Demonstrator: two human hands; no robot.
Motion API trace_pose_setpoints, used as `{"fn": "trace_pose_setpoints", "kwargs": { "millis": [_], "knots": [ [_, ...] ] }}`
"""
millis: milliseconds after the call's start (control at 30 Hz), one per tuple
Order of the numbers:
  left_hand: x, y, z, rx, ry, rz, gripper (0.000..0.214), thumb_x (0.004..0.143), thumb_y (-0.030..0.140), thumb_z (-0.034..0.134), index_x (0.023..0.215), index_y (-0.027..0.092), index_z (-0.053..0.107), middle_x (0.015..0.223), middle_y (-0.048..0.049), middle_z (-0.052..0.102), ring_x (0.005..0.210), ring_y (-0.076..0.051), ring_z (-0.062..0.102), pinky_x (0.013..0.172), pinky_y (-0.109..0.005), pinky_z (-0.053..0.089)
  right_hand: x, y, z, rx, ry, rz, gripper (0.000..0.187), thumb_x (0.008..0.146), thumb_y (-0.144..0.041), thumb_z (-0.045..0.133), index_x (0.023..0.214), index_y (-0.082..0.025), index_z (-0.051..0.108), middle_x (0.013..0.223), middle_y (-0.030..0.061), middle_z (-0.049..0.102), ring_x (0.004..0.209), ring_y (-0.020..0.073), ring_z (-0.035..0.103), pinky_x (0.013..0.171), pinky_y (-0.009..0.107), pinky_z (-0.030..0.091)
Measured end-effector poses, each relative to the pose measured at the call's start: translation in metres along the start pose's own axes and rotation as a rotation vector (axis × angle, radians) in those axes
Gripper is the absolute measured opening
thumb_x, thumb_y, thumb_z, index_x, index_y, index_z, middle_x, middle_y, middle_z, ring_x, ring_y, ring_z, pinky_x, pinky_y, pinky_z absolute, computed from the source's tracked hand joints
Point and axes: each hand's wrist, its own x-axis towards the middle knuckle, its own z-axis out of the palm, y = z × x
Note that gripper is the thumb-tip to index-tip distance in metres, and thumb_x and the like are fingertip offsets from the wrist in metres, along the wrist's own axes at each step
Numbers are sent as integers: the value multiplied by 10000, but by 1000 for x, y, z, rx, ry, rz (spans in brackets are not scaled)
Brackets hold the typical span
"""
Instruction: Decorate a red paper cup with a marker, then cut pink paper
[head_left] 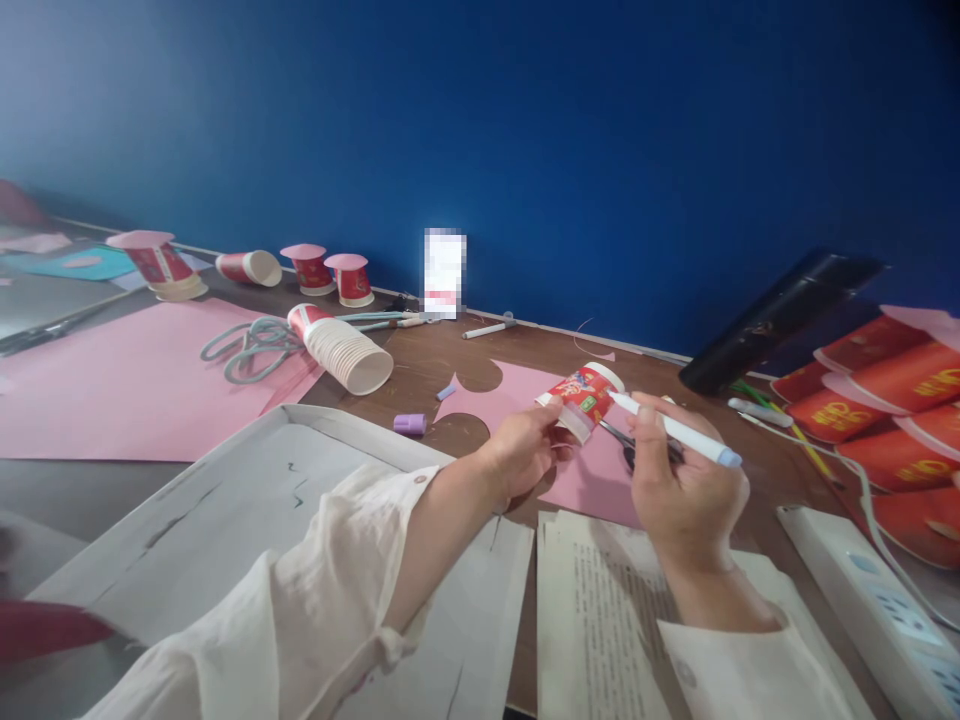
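My left hand (526, 450) is closed round a red printed paper cup (583, 397), held tilted above the table with its base pointing up and right. My right hand (679, 480) grips a white marker pen (675, 428) with a pale blue end. The pen's tip touches the cup near its base. Both hands hover over a pink paper sheet (525, 395) with round cut-outs. A pair of scissors (628, 446) lies partly hidden behind my right hand.
A stack of paper cups (341, 347) lies on its side by a grey cord (244, 350). Cups with pink lids (328, 270) stand by the blue wall. A large pink sheet (120, 380), a purple cap (409, 424), a power strip (870, 600), red cups (885, 400) and printed pages (600, 610) surround me.
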Motion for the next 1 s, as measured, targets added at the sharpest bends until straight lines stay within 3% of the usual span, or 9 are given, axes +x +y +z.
{"fn": "trace_pose_setpoints", "kwargs": {
  "millis": [667, 1000],
  "knots": [
    [-2, 3, 1, -38, 27, -24, 171, 948, 239, 507, 958, 110, 618, 817, -72, 590, 610, -106, 461, 561, -240, 345, -1, -6, 1, 59, -32, -23, 246, 950, -291, 550, 1039, -173, 747, 941, 93, 778, 939, 247, 723, 912, 415, 541],
    [1, 0, 0, 46, 83, -20, 186, 932, 292, 551, 906, 127, 632, 775, -59, 588, 600, -110, 462, 560, -240, 353, -3, -3, 1, 102, 24, 27, 228, 941, -289, 571, 1024, -193, 760, 904, 74, 772, 822, 224, 733, 804, 384, 580]
  ]
}}
